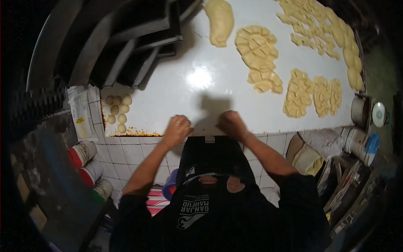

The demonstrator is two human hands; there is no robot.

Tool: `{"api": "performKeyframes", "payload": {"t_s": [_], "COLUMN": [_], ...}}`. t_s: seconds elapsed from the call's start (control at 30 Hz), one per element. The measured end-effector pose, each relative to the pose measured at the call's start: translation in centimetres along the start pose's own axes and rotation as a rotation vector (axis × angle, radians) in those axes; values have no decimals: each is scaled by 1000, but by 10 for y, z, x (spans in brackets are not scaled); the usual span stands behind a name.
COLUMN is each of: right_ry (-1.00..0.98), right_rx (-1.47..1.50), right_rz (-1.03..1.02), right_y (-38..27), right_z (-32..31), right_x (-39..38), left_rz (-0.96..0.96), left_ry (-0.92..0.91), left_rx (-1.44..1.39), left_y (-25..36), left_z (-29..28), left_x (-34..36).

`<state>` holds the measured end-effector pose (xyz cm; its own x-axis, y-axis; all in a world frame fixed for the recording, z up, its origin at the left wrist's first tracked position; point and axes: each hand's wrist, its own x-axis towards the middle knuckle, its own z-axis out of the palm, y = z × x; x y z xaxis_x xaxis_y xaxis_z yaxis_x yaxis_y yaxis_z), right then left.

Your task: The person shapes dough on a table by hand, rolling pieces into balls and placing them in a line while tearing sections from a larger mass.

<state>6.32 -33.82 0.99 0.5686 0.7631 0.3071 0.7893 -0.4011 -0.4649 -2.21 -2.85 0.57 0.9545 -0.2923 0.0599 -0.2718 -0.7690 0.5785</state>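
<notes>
Nearest the camera in the head view is the wearer's black shirt point(243, 210), which has pale printed lettering and a small emblem on the chest, upside down from here.

Beyond it, both forearms reach to the near edge of a white tabletop point(163, 98). The left hand point(178, 129) is at that edge with its fingers bent inward; I cannot tell how tightly it is closed or whether it encloses anything. The right hand point(232, 126) is curled too, blurred and knuckles up; what its fingers grasp, if anything, is hidden. A gap of tabletop separates the two hands.

Eight small dough balls point(124, 108) sit near the table's left corner, left of the left hand. Farther back lies a smooth dough lump point(220, 23), and beside it a pile of cut dough pieces point(257, 44). Three flattened clusters of dough point(298, 94) lie to the right of the right hand, with scattered dough pieces point(308, 25) and plump dough rolls point(352, 63) toward the far right.

Dark metal pans point(138, 31) crowd the upper left. Below them, a pale package point(82, 111) bears print and a yellow patch, too small to read surely.
</notes>
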Motion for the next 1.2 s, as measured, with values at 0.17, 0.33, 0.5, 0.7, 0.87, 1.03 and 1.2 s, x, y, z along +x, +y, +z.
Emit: {"api": "performKeyframes", "payload": {"t_s": [0.17, 0.33, 0.5, 0.7, 0.87, 1.03, 1.2], "right_ry": [215, -52, 344, 45, 457, 108, -547], "right_rx": [-192, -35, -191, -52, 16, -114, -30], "right_rz": [611, 232, 527, 501, 403, 572, 180], "right_y": [-15, -1, -9, 52, 145, 87, 22], "right_z": [17, 1, 33, -12, -67, -35, -28], "right_x": [114, 3, 87, 52, 206, 155, 36], "left_rz": [-176, -58, -157, 32, 119, -23, -30], "left_ry": [341, -649, 224, 63, 507, 154, -422], "left_rx": [176, 116, 112, 59, -143, 12, 357], "left_y": [14, 5, 18, -30, 19, -19, -28], "left_z": [23, -24, 4, -17, -55, -11, 4], "left_x": [62, 32, 53, 0, 280, 242, 32]}}
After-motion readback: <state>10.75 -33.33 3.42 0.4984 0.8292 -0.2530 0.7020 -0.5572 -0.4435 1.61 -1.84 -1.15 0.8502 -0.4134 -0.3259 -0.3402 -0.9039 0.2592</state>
